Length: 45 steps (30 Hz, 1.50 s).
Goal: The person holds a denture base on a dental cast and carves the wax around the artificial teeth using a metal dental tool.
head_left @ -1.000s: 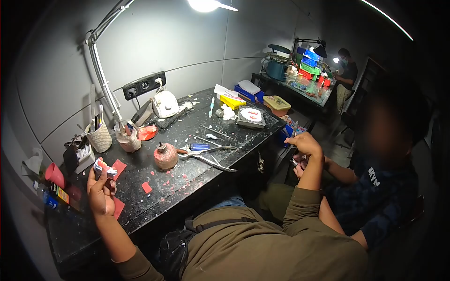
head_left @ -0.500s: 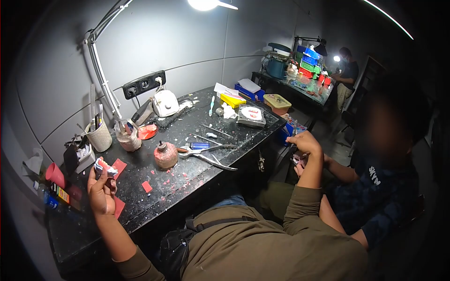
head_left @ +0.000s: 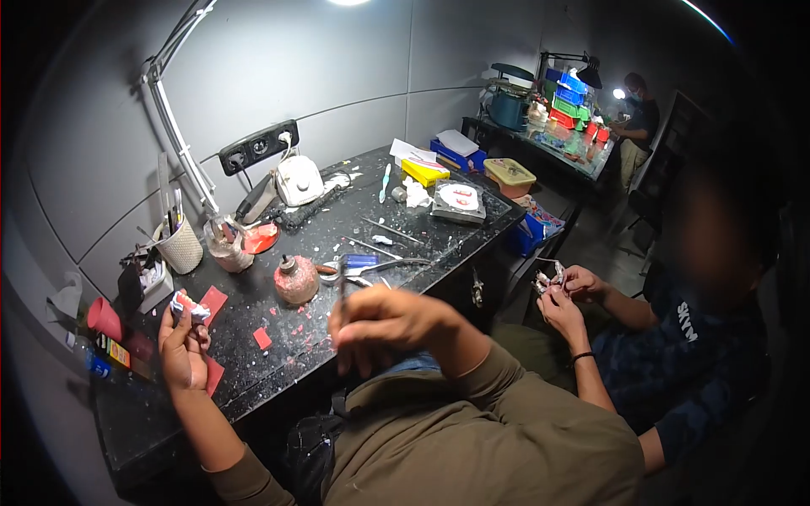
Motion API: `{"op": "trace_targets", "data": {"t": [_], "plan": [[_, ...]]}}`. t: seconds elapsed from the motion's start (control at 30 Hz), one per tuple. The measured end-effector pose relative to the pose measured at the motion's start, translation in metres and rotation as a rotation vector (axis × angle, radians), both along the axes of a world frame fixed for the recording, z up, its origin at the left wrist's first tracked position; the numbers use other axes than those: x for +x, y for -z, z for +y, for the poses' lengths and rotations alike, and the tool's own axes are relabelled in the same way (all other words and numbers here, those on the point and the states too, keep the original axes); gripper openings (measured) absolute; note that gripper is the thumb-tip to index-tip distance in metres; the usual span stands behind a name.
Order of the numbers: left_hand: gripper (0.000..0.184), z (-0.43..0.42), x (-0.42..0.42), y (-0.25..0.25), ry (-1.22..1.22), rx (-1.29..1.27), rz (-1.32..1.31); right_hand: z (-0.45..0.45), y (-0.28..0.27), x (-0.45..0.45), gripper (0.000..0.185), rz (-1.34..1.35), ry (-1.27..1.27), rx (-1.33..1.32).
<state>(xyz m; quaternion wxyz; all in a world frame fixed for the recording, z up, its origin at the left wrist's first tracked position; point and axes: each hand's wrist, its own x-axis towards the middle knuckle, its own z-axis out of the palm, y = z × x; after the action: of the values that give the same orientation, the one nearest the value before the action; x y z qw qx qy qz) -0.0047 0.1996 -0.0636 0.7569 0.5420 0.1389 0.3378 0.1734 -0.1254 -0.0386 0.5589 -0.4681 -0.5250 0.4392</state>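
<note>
My left hand [head_left: 182, 352], at the bench's left side, holds a white and pink dental model [head_left: 191, 308] upright between thumb and fingers. Beside it lie flat pink wax pieces [head_left: 213, 304]. My right hand [head_left: 390, 324] is over the front edge of the black bench [head_left: 291, 341], its fingers bent round a thin dark tool [head_left: 342, 282] that points up; motion blurs the hand. Behind my right hand are a pair of pliers [head_left: 403, 264] and a blue object [head_left: 363, 261]. A pink-spattered round burner [head_left: 296, 280] stands between my two hands.
At the right a seated person's hands [head_left: 564, 297] hold a metallic object. A plaster block [head_left: 458, 201], yellow box [head_left: 426, 171] and white device [head_left: 299, 180] stand towards the back. At the left are a pen cup [head_left: 180, 246] and lamp arm [head_left: 179, 126]. Another person works farther off.
My right hand has moved left from beside the other person to the bench's front edge, with a thin tool now visible in it. The view has shifted slightly. My left hand stays nearly still.
</note>
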Motion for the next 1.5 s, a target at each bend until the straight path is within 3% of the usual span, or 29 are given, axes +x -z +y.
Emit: {"op": "trace_targets", "data": {"t": [0.03,0.07,0.23,0.33,0.53,0.67,0.73,0.9,1.03,1.2,1.27,1.3,1.5], "plan": [[0.041,0.001,0.001,0.0,-0.014,-0.021,0.004,0.004,-0.005,-0.01,0.016,0.094,-0.05,-0.114],[0.039,0.001,0.003,0.002,-0.027,-0.045,0.011,0.015,0.015,-0.012,0.016,0.124,-0.117,-0.062],[0.021,0.001,0.004,0.001,-0.047,-0.06,-0.013,0.006,0.001,-0.024,0.017,0.144,-0.167,-0.07],[0.019,0.011,0.003,0.004,-0.059,-0.078,-0.027,0.011,0.019,-0.019,0.018,0.233,-0.157,-0.025],[0.017,0.008,-0.001,-0.001,-0.095,-0.048,-0.138,0.025,0.018,-0.017,0.015,0.158,-0.005,-0.013],[0.026,-0.062,-0.006,-0.017,0.022,0.218,-0.202,0.045,0.014,-0.017,0.005,-0.035,0.109,0.257],[0.031,-0.093,-0.012,-0.011,0.037,0.257,-0.172,0.048,0.009,-0.016,0.004,-0.23,0.209,0.517],[0.043,-0.161,-0.044,-0.019,0.049,0.182,-0.09,0.033,0.012,-0.024,0.008,-0.048,0.425,0.771],[0.056,-0.192,-0.059,-0.036,0.014,0.18,-0.096,0.015,0.012,-0.026,0.013,0.122,0.449,0.749],[0.048,-0.191,-0.066,-0.033,0.139,0.318,-0.199,0.01,0.004,-0.032,0.02,0.105,0.446,0.748],[0.048,-0.191,-0.066,-0.033,0.128,0.417,-0.236,0.008,0.004,-0.035,0.02,0.067,0.445,0.704],[0.055,-0.2,-0.064,-0.036,0.024,0.32,-0.189,0.006,0.002,-0.038,0.019,0.035,0.443,0.673],[0.049,-0.195,-0.057,-0.02,-0.055,0.389,-0.153,0.017,0.005,-0.048,0.017,-0.174,0.478,0.751]]}}
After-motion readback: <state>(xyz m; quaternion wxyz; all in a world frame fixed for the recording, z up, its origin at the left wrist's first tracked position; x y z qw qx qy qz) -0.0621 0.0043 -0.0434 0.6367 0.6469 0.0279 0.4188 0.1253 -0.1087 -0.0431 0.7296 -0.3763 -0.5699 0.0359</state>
